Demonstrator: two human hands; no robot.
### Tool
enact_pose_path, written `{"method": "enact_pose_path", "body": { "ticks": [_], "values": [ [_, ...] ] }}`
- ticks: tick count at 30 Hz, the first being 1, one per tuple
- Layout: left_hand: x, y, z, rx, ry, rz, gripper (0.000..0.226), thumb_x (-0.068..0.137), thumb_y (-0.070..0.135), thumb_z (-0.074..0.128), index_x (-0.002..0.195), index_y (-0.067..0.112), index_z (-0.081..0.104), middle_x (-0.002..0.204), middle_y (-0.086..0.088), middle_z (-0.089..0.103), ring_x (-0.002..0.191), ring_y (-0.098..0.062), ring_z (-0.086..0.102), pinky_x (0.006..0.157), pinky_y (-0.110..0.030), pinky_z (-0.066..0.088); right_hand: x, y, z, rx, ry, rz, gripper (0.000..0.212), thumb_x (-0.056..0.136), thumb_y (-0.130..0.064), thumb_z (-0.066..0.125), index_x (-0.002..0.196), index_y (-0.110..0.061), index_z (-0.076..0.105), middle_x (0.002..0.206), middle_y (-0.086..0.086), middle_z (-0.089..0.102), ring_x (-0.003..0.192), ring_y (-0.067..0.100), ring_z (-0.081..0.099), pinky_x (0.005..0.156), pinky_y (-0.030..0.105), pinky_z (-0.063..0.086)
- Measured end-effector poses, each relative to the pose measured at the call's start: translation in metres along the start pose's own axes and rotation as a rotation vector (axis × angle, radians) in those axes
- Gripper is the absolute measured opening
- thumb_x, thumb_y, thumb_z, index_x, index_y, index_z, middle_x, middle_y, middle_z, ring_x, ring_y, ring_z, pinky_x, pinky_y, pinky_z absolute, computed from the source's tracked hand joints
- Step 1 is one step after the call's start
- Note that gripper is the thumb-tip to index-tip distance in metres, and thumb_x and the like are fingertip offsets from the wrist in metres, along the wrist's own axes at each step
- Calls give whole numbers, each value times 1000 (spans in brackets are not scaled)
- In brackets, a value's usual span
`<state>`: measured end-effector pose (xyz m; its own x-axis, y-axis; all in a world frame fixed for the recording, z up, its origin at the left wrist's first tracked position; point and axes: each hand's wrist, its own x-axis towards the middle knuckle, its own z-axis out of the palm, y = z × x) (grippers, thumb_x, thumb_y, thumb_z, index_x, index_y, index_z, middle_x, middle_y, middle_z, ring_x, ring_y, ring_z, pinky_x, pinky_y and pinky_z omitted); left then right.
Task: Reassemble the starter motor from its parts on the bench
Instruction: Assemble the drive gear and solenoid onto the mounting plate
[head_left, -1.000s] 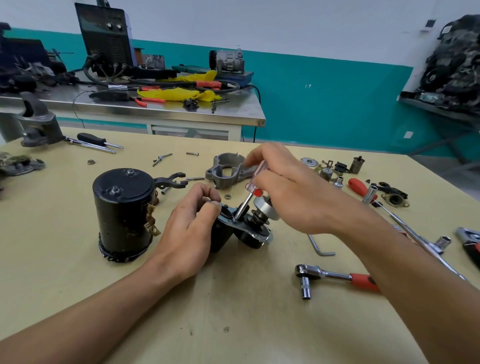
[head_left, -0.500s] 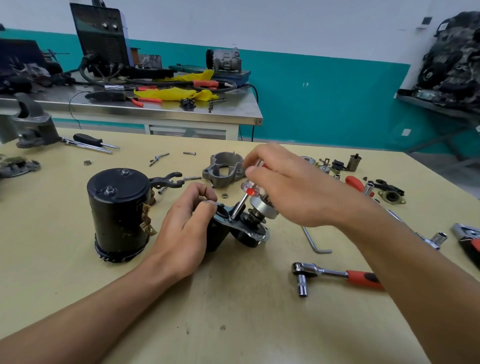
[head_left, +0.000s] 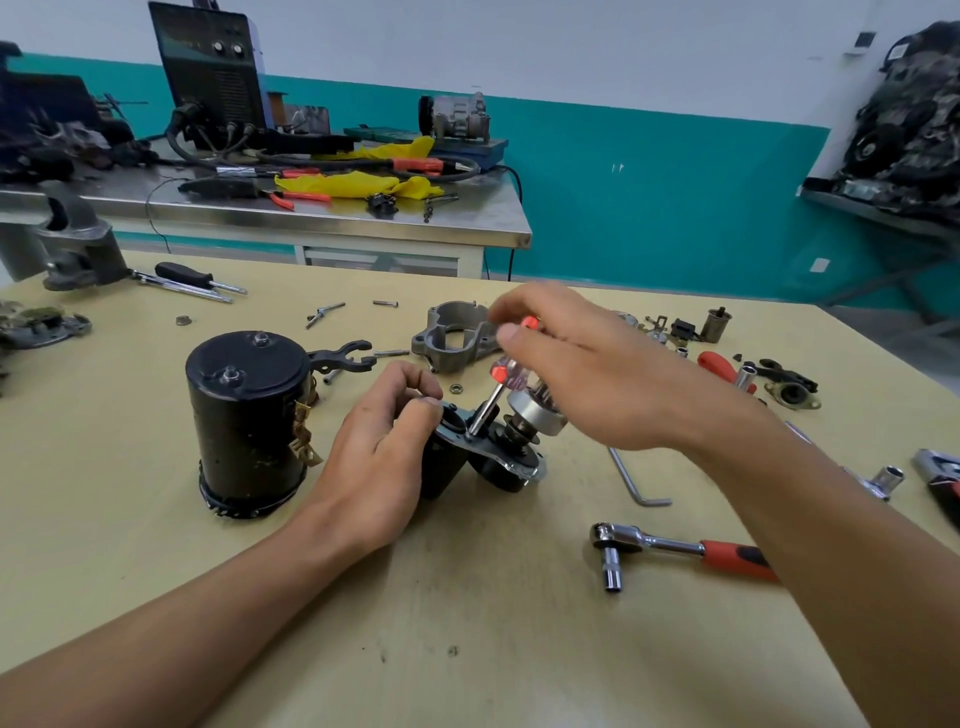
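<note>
A black sub-assembly with a metal plate and a silver pinion gear lies tilted on the yellow bench. My left hand grips its left end. My right hand holds a small screwdriver with a clear and red handle, its tip on the plate. The black cylindrical motor body stands upright to the left. A grey cast nose housing lies behind my hands, and a black fork lever rests beside the motor body.
A red-handled ratchet with a socket and an Allen key lie at the right front. Small parts, sockets and a gasket piece are scattered at the right. Loose bolts and a screwdriver lie at the back left. A steel table stands behind.
My right hand has turned on the screwdriver handle, its fingers shifting upward; the tip stays on the plate. The left hand keeps its grip. The view has shifted slightly.
</note>
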<state>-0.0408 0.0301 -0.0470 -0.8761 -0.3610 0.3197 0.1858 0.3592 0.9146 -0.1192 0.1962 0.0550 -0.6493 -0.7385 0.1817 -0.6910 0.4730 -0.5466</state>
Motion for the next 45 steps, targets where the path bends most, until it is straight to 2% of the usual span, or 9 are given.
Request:
{"method": "enact_pose_path", "body": {
  "ticks": [3, 9, 16, 25, 28, 31, 34, 39, 45],
  "values": [
    [1, 0, 0, -14, 1, -7, 16, 79, 45, 42, 85, 38, 55, 67, 15, 50, 64, -7, 43, 63, -36, 37, 1, 6, -3, 60, 14, -36, 27, 101, -29, 53, 128, -26, 53, 103, -22, 53, 97, -6, 54, 75, 3, 42],
    [0, 0, 0, 12, -1, 27, 13, 83, 40, 42, 86, 38, 54, 68, 14, 50, 64, -4, 42, 63, -31, 36, 2, 1, 21, -183, 344, -53, 43, 99, -55, 42, 95, -21, 69, 72, -7, 64, 67, 8, 60, 62, 36, 53],
    [0, 2, 1, 1, 23, 28, 12, 82, 35, 43, 85, 32, 54, 66, 14, 47, 63, -5, 40, 54, -18, 32, 0, 7, -9, -39, -43, -38, 31, 96, -25, 62, 126, -27, 56, 113, -15, 59, 98, 2, 57, 78, 9, 44],
    [0, 2, 1, 25, 9, 45, 13, 83, 37, 42, 85, 34, 54, 66, 14, 48, 62, -4, 40, 52, -16, 32, 0, 1, 5, -70, 193, 10, 49, 98, -56, 43, 68, -21, 60, 60, -10, 57, 56, 5, 52, 54, 32, 39],
    [1, 2, 1, 15, 15, 40, 12, 83, 35, 42, 84, 34, 54, 65, 15, 48, 61, -3, 40, 52, -15, 32, -1, 4, -12, 12, 19, 4, 10, 98, -39, 55, 97, -33, 63, 92, -19, 64, 69, -5, 57, 61, 18, 39],
    [0, 3, 2, 11, 19, 34, 13, 82, 35, 42, 84, 35, 54, 65, 16, 49, 60, -1, 40, 52, -14, 33, -5, 8, -22, 156, -72, -23, 21, 93, -18, 67, 106, -35, 64, 106, -12, 66, 72, 8, 68, 53, 19, 50],
    [0, 3, 1, 26, 16, 35, 13, 82, 36, 41, 85, 36, 54, 67, 16, 50, 62, -1, 41, 54, -16, 33, -6, 6, -19, 123, 1, -8, 10, 93, -28, 67, 102, -23, 70, 81, -9, 70, 55, 11, 65, 46, 21, 50],
    [-1, 3, 1, 33, 2, 36, 14, 83, 38, 40, 85, 38, 54, 68, 15, 50, 63, -2, 41, 55, -20, 33, -1, 2, -6, -201, 189, 44, 63, 94, -64, 41, 56, -15, 54, 48, -1, 43, 39, 9, 37, 41, 22, 29],
    [-1, 4, 1, 22, 6, 22, 14, 83, 37, 41, 85, 37, 54, 66, 14, 49, 62, -3, 40, 53, -16, 33, -6, 5, -27, -69, -87, 67, 21, 93, -51, 59, 101, -32, 62, 72, -15, 61, 60, -4, 59, 54, 16, 40]
  ]
}}
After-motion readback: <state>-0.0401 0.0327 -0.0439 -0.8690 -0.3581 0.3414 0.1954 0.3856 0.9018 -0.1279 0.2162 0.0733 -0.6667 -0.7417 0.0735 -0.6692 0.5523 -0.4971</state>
